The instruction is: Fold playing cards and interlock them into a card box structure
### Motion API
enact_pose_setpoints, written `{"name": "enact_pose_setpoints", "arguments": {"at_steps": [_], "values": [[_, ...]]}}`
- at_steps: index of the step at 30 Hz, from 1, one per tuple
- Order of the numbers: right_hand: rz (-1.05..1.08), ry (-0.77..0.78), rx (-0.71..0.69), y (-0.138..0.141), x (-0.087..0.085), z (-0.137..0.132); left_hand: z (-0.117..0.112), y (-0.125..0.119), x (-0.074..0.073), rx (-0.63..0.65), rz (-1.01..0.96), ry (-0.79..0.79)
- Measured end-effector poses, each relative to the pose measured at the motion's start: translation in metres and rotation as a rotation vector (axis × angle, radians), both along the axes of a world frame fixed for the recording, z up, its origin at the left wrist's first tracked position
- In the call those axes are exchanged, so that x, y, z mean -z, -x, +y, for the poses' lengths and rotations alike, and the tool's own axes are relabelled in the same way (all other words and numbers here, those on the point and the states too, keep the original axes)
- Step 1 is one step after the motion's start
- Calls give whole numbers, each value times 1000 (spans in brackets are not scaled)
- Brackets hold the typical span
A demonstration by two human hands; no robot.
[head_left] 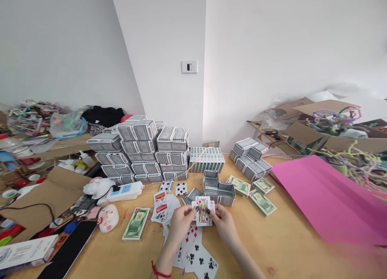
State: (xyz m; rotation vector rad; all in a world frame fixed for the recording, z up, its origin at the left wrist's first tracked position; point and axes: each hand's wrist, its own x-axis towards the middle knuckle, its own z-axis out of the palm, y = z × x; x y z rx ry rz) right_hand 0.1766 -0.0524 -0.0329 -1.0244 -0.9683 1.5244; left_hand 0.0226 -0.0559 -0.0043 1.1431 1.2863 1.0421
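Both my hands hold a small stack of playing cards (203, 211) above the wooden table (287, 246), a face card showing on top. My left hand (181, 222) grips its left edge with fingers curled, a red string round the wrist. My right hand (223, 223) pinches its right edge. Loose cards (198, 257) lie face up under my hands, more are fanned to the left (163, 206). A green card box (136, 223) lies to the left. Open grey trays (218, 187) stand just beyond the cards.
Stacks of grey card packs (142, 152) rise at the back, with more at the right (250, 158). Green card boxes (262, 198) lie to the right. A pink sheet (326, 198) covers the right side. A power strip (124, 191), cardboard (39, 194) and clutter fill the left.
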Motion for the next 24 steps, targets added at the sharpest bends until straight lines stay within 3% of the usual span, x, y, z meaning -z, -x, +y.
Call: {"name": "enact_pose_setpoints", "arguments": {"at_steps": [10, 16, 24], "values": [[1, 8, 12, 1, -6, -1, 2, 3, 5, -6, 18, 3], [20, 4, 8, -1, -3, -1, 0, 2, 1, 32, -122, 21], [-20, 43, -10, -2, -3, 1, 1, 5, 0, 64, -144, 3]]}}
